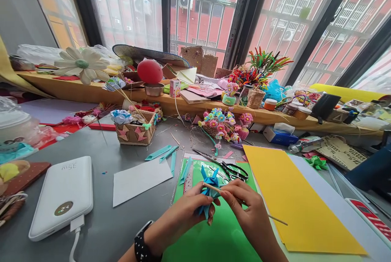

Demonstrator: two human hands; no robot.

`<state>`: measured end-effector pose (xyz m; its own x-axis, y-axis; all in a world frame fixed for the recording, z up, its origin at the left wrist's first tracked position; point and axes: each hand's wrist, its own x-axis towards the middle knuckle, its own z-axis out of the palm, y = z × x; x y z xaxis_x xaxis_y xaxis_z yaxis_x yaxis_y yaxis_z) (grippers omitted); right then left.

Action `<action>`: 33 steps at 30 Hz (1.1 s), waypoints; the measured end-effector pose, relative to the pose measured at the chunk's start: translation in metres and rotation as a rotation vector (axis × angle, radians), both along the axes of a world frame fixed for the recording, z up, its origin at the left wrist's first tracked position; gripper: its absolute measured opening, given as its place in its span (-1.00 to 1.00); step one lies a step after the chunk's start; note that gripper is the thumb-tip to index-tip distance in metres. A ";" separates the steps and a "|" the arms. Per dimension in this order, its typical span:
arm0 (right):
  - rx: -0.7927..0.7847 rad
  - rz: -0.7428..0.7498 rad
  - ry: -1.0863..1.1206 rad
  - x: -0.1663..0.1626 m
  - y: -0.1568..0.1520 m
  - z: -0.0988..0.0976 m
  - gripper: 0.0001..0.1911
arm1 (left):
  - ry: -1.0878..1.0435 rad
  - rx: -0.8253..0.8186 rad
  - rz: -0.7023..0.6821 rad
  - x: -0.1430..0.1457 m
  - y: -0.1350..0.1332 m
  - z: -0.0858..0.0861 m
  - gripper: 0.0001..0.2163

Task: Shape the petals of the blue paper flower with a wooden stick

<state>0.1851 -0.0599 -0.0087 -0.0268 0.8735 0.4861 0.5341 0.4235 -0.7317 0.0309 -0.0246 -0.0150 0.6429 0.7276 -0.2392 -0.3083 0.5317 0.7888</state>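
Observation:
My left hand, with a dark polka-dot band on its wrist, pinches a blue folded-paper flower over a green sheet. Its pointed petals stick out above and below the fingers. In my right hand is a thin wooden stick; its near end lies across the flower, and the far end pokes out right of the hand. Just behind are black-handled scissors and a clear ruler. Light-blue folded paper strips lie left of these, some by a white paper sheet.
A white power bank with a cable lies at left. Behind it stands a cardboard box holding paper flowers. Yellow sheets cover the right side. Small craft flowers, a tissue pack and a cluttered ledge line the back.

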 end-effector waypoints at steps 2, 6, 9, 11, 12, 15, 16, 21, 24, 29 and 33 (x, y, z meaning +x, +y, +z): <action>0.052 -0.035 -0.035 -0.001 -0.001 -0.003 -0.81 | 0.012 0.004 -0.009 0.000 0.000 -0.001 -0.84; 0.221 -0.101 -0.150 -0.005 -0.002 -0.008 -0.87 | 0.011 -0.011 -0.034 -0.001 0.000 -0.003 -0.78; 0.367 -0.177 -0.206 -0.008 -0.002 -0.009 -0.89 | -0.024 -0.029 -0.047 0.000 -0.001 -0.004 -0.76; 0.439 -0.215 -0.225 -0.010 -0.002 -0.008 -0.89 | -0.052 -0.036 -0.047 0.000 -0.003 -0.003 -0.74; 0.462 -0.223 -0.236 -0.011 -0.002 -0.008 -0.89 | -0.058 -0.034 -0.042 0.001 -0.004 -0.002 -0.74; 0.489 -0.233 -0.265 -0.012 -0.003 -0.007 -0.89 | -0.021 -0.008 -0.035 0.000 -0.005 -0.001 -0.75; 0.491 -0.232 -0.272 -0.011 -0.003 -0.006 -0.89 | 0.011 0.007 -0.038 -0.001 -0.004 0.000 -0.74; 0.498 -0.236 -0.294 -0.008 -0.003 -0.004 -0.88 | 0.317 0.346 0.091 -0.011 0.005 0.004 -0.32; 0.492 -0.243 -0.302 -0.006 -0.002 -0.004 -0.87 | 0.499 0.812 0.380 -0.019 0.008 0.008 -0.42; 0.439 -0.214 -0.296 -0.005 -0.002 -0.008 -0.88 | 0.678 1.546 0.471 -0.022 0.004 0.009 -0.88; 0.422 -0.180 -0.289 -0.005 -0.003 -0.007 -0.88 | 0.771 1.762 0.488 -0.020 0.002 0.006 -0.81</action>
